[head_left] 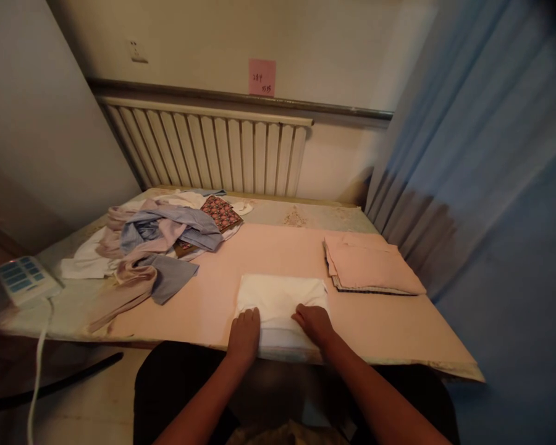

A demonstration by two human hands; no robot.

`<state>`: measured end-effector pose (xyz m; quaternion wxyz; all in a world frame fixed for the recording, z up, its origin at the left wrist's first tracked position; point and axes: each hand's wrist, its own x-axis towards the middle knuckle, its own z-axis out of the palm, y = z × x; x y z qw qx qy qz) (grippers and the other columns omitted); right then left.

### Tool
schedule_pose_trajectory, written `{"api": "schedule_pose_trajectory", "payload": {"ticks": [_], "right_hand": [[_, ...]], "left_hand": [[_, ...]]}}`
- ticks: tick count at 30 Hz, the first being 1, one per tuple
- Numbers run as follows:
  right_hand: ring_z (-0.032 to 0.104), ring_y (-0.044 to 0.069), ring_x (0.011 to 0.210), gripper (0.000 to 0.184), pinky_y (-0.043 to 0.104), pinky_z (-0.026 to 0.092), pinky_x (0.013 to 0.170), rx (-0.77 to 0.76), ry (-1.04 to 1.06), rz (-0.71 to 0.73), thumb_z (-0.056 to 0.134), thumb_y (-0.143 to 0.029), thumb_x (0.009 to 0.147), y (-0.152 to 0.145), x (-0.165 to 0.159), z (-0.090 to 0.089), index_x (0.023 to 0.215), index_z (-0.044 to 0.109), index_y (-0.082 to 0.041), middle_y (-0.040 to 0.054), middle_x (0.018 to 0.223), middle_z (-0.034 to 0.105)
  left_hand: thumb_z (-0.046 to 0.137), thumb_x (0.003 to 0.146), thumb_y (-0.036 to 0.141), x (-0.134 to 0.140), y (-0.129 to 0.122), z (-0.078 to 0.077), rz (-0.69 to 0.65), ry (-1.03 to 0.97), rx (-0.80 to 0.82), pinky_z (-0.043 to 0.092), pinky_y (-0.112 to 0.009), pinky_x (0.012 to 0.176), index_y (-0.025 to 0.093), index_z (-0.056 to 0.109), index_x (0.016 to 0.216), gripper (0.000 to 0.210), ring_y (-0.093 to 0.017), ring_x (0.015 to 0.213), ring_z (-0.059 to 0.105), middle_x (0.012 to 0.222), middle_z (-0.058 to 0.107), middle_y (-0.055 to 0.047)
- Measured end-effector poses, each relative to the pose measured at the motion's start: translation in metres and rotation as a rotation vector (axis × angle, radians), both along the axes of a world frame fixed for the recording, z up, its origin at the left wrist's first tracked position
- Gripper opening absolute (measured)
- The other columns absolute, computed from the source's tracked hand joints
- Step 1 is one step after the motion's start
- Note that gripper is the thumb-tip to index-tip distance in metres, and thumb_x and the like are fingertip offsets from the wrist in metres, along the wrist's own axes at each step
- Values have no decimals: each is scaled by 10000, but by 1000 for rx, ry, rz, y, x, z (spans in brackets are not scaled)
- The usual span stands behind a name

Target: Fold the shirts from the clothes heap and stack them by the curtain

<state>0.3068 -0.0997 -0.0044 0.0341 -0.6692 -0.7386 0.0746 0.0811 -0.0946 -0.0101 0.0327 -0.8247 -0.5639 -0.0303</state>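
A white cloth (278, 290), folded into a rough rectangle, lies at the front edge of the table. My left hand (245, 330) is closed on its left side, fingers curled over the fabric. On the right part of the same cloth, my right hand (312, 321) pinches the fabric between thumb and fingers. A layer of the cloth hangs or lies nearer to me, below both hands. The exact kind of garment or linen cannot be made out.
A heap of loose clothes (171, 225) covers the table's left side. Folded pink cloths (370, 262) are stacked at the right. A white power strip (28, 281) with a cord sits at the left edge. Behind are a radiator (208, 148) and, rightward, a blue curtain (472, 161).
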Motion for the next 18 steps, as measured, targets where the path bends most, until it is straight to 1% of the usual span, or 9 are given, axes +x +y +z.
{"api": "schedule_pose_trajectory", "payload": {"ticks": [5,9,11,13,15,17,18], "right_hand": [[648,210,836,314,276,315,680,22,-25,-4,422,-458,958,-2,2,-4,920,615,-214,70,872,711],[648,196,815,316,267,315,671,56,-48,4,424,-457,960,-2,1,-7,910,619,-214,66,855,710],[650,190,793,319,262,313,659,70,-59,13,426,-458,960,-2,2,-9,904,621,-212,60,835,708],[652,185,774,321,259,311,645,91,-71,16,430,-461,958,-1,2,-10,898,621,-210,52,818,706],[653,180,767,309,257,313,638,116,-80,18,438,-453,956,-1,3,-12,892,620,-211,42,811,707],[654,176,765,287,257,315,635,138,-84,25,457,-441,951,-1,3,-14,882,617,-213,32,808,709],[655,175,762,275,257,316,632,146,-85,27,469,-435,947,-1,3,-15,873,616,-214,28,804,709]], "left_hand": [[393,873,43,-1,0,5,3,16,-48,450,-386,784,95,491,1280,422,-269,981,577,1079,603,-158],[412,830,20,5,-1,19,-1,-2,-83,440,-389,791,120,490,1288,475,-278,1009,556,1090,601,-157],[423,833,47,13,2,28,-52,-50,-66,430,-401,829,140,482,1297,477,-274,1029,537,1104,595,-146],[412,860,90,25,9,32,-139,-112,-26,426,-411,868,151,480,1297,446,-262,1040,531,1106,598,-130],[395,893,131,35,19,26,-247,-165,14,422,-408,923,158,482,1293,410,-247,1094,525,1157,597,-118],[406,914,182,41,29,12,-347,-197,58,395,-406,1000,164,478,1302,395,-239,1210,482,1283,558,-113],[426,918,214,42,34,3,-382,-203,87,370,-417,1040,167,464,1320,407,-245,1278,435,1357,514,-113]]}}
